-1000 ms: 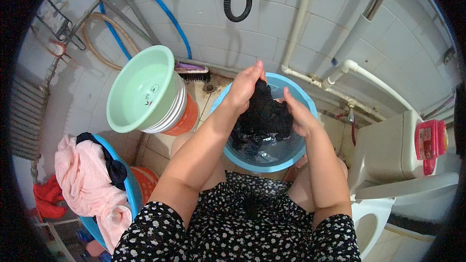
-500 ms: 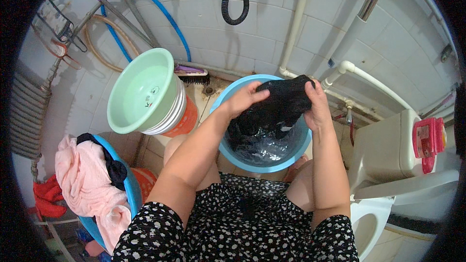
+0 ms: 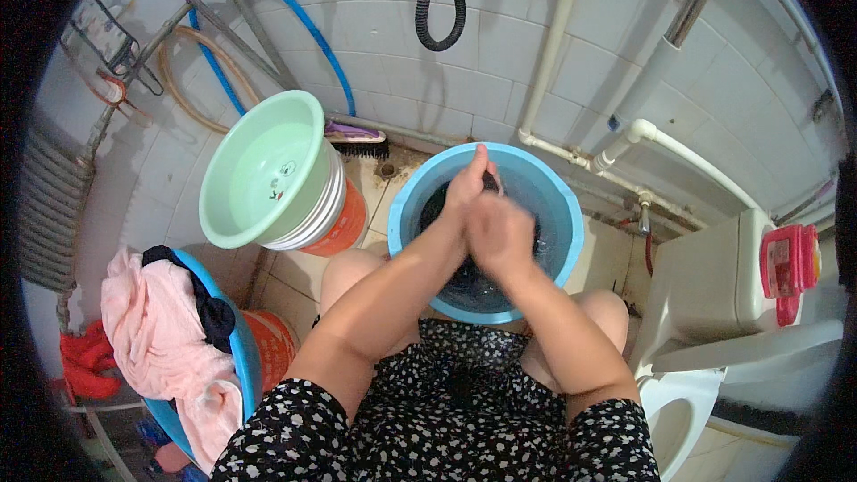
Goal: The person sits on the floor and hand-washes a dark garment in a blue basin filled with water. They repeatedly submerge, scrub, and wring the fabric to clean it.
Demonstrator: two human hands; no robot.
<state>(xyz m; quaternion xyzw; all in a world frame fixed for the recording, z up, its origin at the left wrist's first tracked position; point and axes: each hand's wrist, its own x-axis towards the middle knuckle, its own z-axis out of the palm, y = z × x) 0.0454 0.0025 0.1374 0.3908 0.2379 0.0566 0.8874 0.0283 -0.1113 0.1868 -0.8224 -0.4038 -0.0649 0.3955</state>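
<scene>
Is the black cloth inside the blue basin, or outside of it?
Mostly inside, as far as visible: the black cloth shows within the blue basin, partly hidden behind the left hand and blurred right hand.

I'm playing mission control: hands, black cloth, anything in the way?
Left hand, right hand close together over blue basin. Grip unclear. Black cloth inside, partly hidden by hands.

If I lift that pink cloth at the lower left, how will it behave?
The pink cloth is probably floppy, since it sags in soft folds. Its bulk could make it heavy if wet, though dampness can't be told. It may drag the dark cloth that lies against it in the blue tub.
</scene>
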